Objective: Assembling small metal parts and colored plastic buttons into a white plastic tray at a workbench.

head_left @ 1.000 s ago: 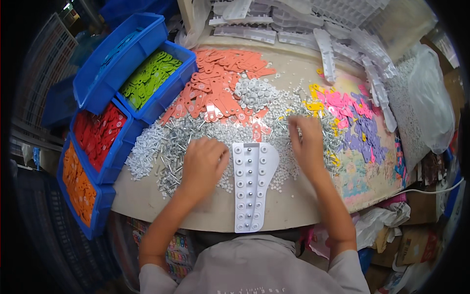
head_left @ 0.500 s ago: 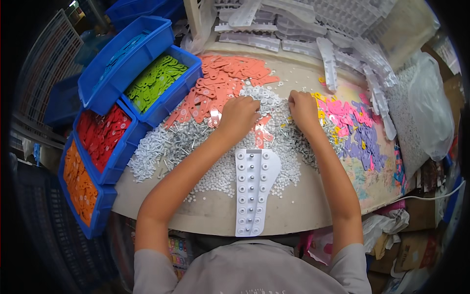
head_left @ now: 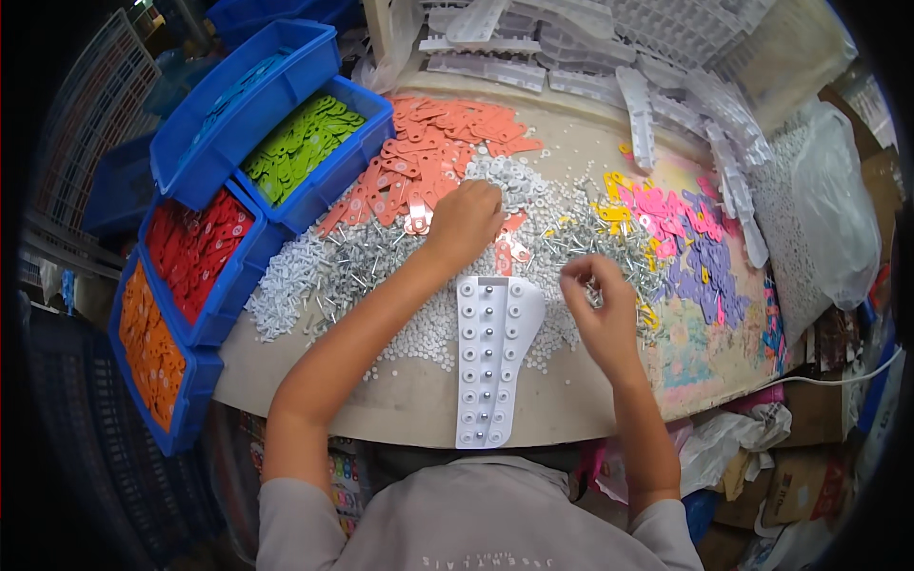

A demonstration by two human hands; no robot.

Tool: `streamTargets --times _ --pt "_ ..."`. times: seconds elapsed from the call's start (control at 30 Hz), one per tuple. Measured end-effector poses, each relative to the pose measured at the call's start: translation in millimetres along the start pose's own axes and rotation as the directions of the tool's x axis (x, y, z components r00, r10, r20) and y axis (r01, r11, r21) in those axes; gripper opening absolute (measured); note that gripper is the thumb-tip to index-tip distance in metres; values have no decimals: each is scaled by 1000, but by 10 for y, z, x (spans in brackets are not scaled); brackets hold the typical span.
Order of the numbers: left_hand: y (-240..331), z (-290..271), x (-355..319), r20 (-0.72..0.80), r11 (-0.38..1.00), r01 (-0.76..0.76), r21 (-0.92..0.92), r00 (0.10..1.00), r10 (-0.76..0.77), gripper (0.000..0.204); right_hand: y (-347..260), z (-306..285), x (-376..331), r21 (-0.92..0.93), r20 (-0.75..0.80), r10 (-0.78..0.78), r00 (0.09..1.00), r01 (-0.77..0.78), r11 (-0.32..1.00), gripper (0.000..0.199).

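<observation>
A white plastic tray with rows of round sockets [head_left: 490, 357] lies on the table in front of me. My left hand [head_left: 464, 221] reaches forward, palm down, onto the edge of a pile of salmon-coloured flat tags [head_left: 433, 162]; what its fingers grip is hidden. My right hand [head_left: 595, 300] hovers just right of the tray's top, fingertips pinched together over a heap of small silver metal pins [head_left: 571, 224]. Whatever tiny piece it pinches is too small to see. White small washers [head_left: 419, 333] are scattered around the tray.
Blue bins on the left hold green tags [head_left: 300, 143], red tags [head_left: 195, 243] and orange tags [head_left: 152, 343]. Pink, yellow and purple tags [head_left: 681, 247] lie to the right. White plastic trays [head_left: 657, 105] are stacked at the back. A clear bag [head_left: 828, 219] sits far right.
My left hand went from beside the tray forward to the salmon tags. My right hand pulled back from the far pins toward the tray's top right.
</observation>
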State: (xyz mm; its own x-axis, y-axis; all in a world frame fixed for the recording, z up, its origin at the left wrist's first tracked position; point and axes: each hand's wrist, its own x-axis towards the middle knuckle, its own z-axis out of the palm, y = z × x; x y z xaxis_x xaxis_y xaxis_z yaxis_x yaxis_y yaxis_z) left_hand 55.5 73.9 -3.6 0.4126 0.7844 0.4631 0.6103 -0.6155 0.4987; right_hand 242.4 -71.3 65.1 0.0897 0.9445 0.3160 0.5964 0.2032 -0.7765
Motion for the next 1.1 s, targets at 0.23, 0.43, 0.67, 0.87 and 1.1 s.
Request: streamTargets --times 0.23,0.43,0.67,0.87,1.1 --pt "614 -799 -621 281 861 269 -431 947 -155 15 -187 -41 -793 84 242 134 961 -158 984 6" --pt "941 -1036 -1484 444 852 289 -436 893 -76 12 -273 110 -1067 121 370 92 925 -146 982 8" --pt "1008 -871 -1836 327 847 281 -451 935 -137 12 -296 229 -1126 30 338 114 934 -132 991 9" --pt "1110 -869 -1852 328 759 476 -445 875 -357 8 -234 315 -1233 -117 234 -156 960 187 975 23" --pt "1006 -791 -1953 113 964 114 -240 990 -89 13 -71 368 -1302 -131 165 -230 959 253 959 22"
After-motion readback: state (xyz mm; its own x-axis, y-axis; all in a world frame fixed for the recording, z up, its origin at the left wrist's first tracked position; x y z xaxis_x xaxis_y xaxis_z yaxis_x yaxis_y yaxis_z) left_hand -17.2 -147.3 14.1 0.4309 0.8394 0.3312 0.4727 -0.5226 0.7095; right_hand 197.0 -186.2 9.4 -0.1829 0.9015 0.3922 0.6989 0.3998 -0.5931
